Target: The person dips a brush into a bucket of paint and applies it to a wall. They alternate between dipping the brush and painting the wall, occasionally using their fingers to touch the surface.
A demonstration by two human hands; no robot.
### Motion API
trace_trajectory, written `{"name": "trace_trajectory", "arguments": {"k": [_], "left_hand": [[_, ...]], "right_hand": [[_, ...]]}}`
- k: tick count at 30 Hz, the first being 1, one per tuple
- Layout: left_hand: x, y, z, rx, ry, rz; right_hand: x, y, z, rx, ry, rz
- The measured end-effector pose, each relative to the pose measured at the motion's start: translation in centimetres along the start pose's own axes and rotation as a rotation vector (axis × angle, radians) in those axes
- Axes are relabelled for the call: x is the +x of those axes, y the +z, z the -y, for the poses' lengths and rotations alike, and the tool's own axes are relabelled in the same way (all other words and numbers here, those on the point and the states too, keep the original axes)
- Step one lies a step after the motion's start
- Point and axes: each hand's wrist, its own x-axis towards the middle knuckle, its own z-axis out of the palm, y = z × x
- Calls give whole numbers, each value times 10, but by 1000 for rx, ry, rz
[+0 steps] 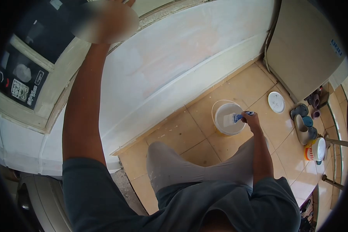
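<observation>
My right hand (251, 120) is closed round the blue handle of a paintbrush (238, 117). The brush's wide white bristles point left over the mouth of a white bucket (219, 125) with a thin wire handle, standing on the floor between my knees and the wall. My left hand (114, 22) is stretched far up at the window frame (58, 79), against its ledge. Most of that hand is smeared by a blur, and a few outstretched fingers show at the top edge.
The white wall (170, 58) has patchy pinkish areas. A round white lid (276, 102) lies on the tiles. Shoes (303, 121) and a smaller yellow-and-white tub (315, 150) stand at the right, near a fridge-like cabinet (303, 42). A grey vehicle (42, 201) is at lower left.
</observation>
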Motion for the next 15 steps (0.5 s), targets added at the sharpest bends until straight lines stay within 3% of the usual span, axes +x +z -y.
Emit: {"name": "trace_trajectory", "arguments": {"k": [5,10,15], "left_hand": [[1,-15,9,-29,70,-26],[-9,-19,59,33,292,64],[-15,-5,68,39,310,17]], "right_hand": [[6,-24,-30,375,176,-133],[16,-28,-41,536,196,-129],[21,-37,-39,650,258,-216]]}}
